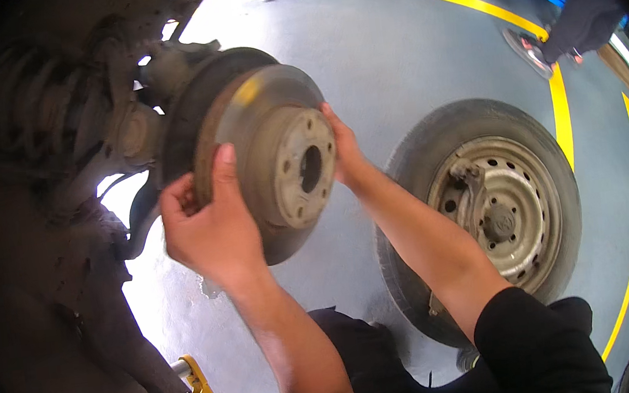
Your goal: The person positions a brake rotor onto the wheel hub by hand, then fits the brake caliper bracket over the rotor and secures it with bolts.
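A worn brake disc (303,168) with a raised centre hat, bolt holes and a large middle bore is held up between my two hands. My left hand (216,219) grips its left rim, thumb over the front face and fingers curled behind. On the far right edge, my right hand (345,142) holds the disc, its fingers partly hidden behind it. Just behind the disc is the dark round backing plate (176,142) of the wheel hub. Whether the disc touches the hub cannot be seen.
Dark suspension parts with a coil spring (37,112) fill the left. A steel wheel with tyre (406,186) lies on the grey floor at right, a brake caliper (471,186) on it. A yellow stand (198,384) is at lower left. Another person's leg (581,18) shows at upper right.
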Available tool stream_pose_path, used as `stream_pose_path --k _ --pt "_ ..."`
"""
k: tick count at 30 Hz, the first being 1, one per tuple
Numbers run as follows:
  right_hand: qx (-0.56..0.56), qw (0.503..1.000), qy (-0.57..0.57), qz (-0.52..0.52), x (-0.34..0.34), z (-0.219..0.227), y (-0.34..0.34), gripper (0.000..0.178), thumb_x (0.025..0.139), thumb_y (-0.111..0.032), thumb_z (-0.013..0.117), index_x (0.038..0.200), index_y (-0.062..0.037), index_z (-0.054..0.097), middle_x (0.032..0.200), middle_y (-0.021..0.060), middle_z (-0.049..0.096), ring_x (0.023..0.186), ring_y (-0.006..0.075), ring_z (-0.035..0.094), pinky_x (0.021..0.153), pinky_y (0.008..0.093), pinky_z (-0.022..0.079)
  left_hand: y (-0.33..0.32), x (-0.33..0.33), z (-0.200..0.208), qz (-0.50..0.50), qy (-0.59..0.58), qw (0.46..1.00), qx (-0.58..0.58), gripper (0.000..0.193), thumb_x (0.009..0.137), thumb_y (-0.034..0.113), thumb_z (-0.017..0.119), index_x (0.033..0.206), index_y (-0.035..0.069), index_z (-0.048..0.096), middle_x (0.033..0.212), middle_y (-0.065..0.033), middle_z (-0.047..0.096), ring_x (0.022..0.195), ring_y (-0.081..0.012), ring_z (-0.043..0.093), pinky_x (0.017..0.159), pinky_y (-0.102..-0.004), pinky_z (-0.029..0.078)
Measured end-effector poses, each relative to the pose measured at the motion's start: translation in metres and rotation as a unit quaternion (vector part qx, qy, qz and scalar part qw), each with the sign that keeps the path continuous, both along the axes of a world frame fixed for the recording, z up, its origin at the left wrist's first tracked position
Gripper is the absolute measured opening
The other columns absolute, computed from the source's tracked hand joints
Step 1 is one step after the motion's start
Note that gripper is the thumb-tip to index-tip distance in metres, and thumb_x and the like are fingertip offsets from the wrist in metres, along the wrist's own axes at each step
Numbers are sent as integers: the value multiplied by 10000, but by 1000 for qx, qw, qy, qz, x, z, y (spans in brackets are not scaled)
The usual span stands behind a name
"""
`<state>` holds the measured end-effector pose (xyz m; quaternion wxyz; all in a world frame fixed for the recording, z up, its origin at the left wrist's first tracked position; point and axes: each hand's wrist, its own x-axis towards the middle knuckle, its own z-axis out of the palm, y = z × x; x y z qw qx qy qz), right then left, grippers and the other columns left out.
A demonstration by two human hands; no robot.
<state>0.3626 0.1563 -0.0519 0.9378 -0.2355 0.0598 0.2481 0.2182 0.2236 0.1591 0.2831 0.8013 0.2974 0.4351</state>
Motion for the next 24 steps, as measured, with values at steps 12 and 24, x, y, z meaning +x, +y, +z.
stream_pose_path --k 12,24 --pt "85 996 28 -13 -36 -4 6 657 1024 -575 443 1318 -5 584 1303 196 625 1200 291 594 1018 432 491 -1 4 -6 96 -28 983 155 726 595 387 996 968 46 473 831 -20 518 696 -124 486 613 -246 462" --pt "-216 960 -172 -44 24 33 -27 513 947 -511 643 1005 -2 630 901 93 650 793 167 601 733 322 511 17 -53 -90 -9 -104 994 37 515 933 295 748 1201 -65 495 920 -87 624 863 -182 627 742 -275 511"
